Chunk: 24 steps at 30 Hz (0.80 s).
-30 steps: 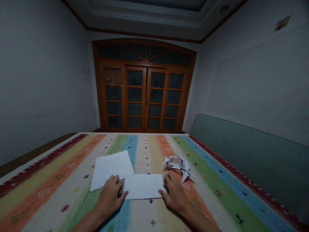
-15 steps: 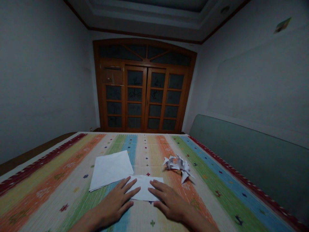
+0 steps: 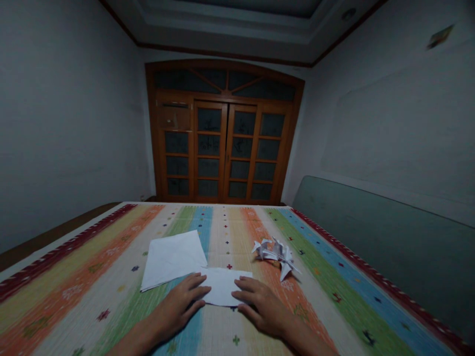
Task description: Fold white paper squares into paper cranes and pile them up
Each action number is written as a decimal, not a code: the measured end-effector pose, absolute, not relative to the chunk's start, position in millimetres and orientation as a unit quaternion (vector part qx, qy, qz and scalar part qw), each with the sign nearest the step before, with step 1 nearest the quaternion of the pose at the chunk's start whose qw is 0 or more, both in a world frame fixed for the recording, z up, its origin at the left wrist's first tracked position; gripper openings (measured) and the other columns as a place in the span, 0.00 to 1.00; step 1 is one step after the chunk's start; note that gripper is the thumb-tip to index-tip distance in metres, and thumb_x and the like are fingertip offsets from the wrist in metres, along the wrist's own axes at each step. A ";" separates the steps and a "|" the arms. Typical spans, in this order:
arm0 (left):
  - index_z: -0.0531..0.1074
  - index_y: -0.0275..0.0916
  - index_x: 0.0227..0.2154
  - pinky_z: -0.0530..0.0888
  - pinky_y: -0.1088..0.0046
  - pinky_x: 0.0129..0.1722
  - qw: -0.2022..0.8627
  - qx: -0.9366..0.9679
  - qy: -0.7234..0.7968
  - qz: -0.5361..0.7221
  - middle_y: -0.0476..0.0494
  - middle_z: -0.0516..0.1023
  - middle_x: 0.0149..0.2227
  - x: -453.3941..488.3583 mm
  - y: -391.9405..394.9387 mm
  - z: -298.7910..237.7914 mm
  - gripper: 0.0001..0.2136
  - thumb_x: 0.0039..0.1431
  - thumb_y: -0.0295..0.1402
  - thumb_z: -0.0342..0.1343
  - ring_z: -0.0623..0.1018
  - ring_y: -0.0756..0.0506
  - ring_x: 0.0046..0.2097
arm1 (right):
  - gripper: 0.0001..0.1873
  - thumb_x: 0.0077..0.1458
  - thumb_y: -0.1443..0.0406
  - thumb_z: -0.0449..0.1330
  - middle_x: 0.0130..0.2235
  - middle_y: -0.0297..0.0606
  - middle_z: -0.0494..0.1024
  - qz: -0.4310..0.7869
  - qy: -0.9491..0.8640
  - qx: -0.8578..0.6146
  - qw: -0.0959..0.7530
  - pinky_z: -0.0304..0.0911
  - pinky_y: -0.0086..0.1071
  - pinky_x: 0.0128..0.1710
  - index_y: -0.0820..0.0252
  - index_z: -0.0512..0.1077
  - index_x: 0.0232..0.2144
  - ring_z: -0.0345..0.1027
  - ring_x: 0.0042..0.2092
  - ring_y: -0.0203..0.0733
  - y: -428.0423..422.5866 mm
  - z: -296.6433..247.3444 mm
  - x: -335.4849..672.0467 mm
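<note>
Head view: the small white paper (image 3: 221, 288) lies flat on striped cloth (image 3: 236, 324); left hand (image 3: 184, 298) and right hand (image 3: 259, 302) rest on its ends, fingers slightly spread; even, light pressure should suit it; larger white paper (image 3: 172, 259) lies just beyond.

Exposure is dim, with a cool grey-blue cast; light direction cannot be told. The flat white rectangular paper (image 3: 221, 286) and the larger white four-sided paper (image 3: 172, 259) read brightest. Faint soft shadow lies under the pointed white-and-grey folded-paper shapes (image 3: 276, 253). Dark-paned brown wooden doors (image 3: 227, 148) show little detail. Wide-angle distortion slants the plain pale walls (image 3: 70, 113); outer edges look soft.
</note>
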<state>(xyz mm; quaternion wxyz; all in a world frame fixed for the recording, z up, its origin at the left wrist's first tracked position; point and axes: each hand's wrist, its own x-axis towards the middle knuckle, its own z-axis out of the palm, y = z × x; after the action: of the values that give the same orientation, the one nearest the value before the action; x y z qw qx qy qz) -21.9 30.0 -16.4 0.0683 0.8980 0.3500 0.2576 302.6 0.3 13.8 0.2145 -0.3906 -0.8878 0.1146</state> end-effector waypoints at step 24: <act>0.72 0.40 0.31 0.75 0.71 0.34 -0.021 0.908 0.259 0.329 0.45 0.78 0.29 -3.5 19.4 5.0 0.18 0.78 0.35 0.44 0.77 0.44 0.33 | 0.15 0.61 0.67 0.60 0.54 0.48 0.81 0.084 -0.914 -0.317 0.238 0.68 0.45 0.60 0.58 0.79 0.49 0.74 0.57 0.53 -4.1 15.6 301.3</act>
<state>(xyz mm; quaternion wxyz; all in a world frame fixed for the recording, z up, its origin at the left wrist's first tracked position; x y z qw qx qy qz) -3.5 19.4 5.0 -0.0212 0.9079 0.2593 0.3286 301.3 -4.1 15.6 0.2383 -0.3172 -0.9141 0.0837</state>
